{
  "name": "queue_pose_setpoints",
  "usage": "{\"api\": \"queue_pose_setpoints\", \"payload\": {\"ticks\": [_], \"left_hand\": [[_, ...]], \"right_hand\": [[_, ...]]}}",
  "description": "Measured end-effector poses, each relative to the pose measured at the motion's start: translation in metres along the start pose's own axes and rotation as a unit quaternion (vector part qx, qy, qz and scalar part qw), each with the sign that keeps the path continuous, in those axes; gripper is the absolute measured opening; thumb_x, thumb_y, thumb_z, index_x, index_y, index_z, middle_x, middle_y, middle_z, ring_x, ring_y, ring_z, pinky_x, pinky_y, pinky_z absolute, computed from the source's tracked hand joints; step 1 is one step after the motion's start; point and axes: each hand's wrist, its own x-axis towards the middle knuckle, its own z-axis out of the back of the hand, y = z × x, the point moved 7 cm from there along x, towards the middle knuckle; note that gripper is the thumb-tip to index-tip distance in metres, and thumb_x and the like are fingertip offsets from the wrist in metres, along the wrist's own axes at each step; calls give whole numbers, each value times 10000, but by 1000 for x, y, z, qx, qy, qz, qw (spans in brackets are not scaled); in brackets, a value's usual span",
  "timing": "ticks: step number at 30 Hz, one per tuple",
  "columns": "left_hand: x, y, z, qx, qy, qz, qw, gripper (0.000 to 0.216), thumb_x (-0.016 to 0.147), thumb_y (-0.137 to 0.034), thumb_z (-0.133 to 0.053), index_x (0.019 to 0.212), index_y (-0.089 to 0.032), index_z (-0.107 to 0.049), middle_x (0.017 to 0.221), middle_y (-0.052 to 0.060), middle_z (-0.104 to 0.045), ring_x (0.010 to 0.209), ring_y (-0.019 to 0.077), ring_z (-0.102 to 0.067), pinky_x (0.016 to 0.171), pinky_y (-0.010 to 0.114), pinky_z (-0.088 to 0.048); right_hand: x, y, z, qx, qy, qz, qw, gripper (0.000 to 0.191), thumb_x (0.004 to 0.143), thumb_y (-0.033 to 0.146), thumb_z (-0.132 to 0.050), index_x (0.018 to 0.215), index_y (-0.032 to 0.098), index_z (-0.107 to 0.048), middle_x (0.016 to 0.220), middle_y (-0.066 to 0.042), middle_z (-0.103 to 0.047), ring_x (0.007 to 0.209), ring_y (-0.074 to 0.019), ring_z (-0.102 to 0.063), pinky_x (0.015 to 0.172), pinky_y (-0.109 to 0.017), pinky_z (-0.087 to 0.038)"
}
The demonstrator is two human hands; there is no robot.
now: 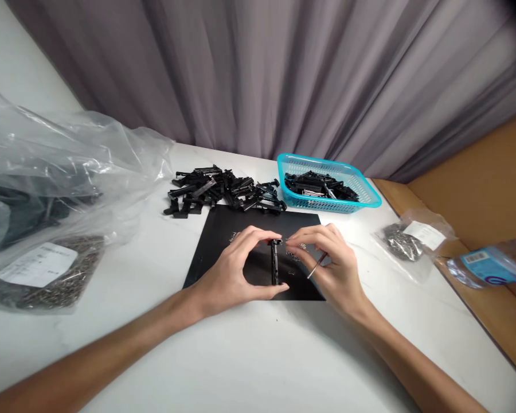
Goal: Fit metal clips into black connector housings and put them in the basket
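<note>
Upright between the thumb and fingers of my left hand [236,264] is a narrow black plastic part [274,263], held over a black mat [258,289]. Close to its top right end, my right hand [327,258] has its thumb and fingertips pinched together; whatever tiny piece they may hold is too small to make out. A thin metal rod-like tool [316,266] is also tucked in that hand, its tip slanting down to the left. Small metal pieces [296,255] lie on the mat behind my right fingers, and more [234,236] show behind my left hand.
A heap of black plastic parts [223,190] lies behind the mat. Right of it stands a blue basket [365,186] with similar parts. Bags of small metal pieces lie left [55,287] and right [402,241]. Large clear plastic [112,149] covers the left, and a cardboard box [477,155] borders the right.
</note>
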Motion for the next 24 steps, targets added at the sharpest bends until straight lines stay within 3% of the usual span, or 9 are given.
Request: {"api": "queue_pose_setpoints", "payload": {"ticks": [7, 17, 24], "left_hand": [[0, -1, 0, -3, -6, -2, 1000, 679, 735, -379, -895, 1298, -270, -532, 1235, 63, -644, 1162, 272, -634, 1045, 447, -514], [-1, -1, -1, 22, -18, -25, 999, 650, 760, -349, -888, 1301, -250, -542, 1229, 63, -656, 1171, 267, -629, 1056, 447, -501], [-1, -4, 0, 34, -16, -36, 999, 664, 766, -334, -889, 1315, -246, -526, 1238, 66, -653, 1183, 265, -620, 1059, 440, -493]], "right_hand": [[-2, 9, -8, -23, -9, 20, 999, 87, 989, 201, -654, 974, 270, -705, 997, -37, -769, 833, -224, -680, 766, -414, -446], [-5, 11, -13, -51, -50, 26, 997, 132, 979, 146, -649, 937, 258, -705, 947, -39, -757, 797, -212, -635, 748, -408, -459], [-8, 15, -11, -41, -65, 67, 995, 159, 982, 105, -637, 976, 247, -708, 932, -51, -727, 798, -209, -636, 714, -396, -492]]}}
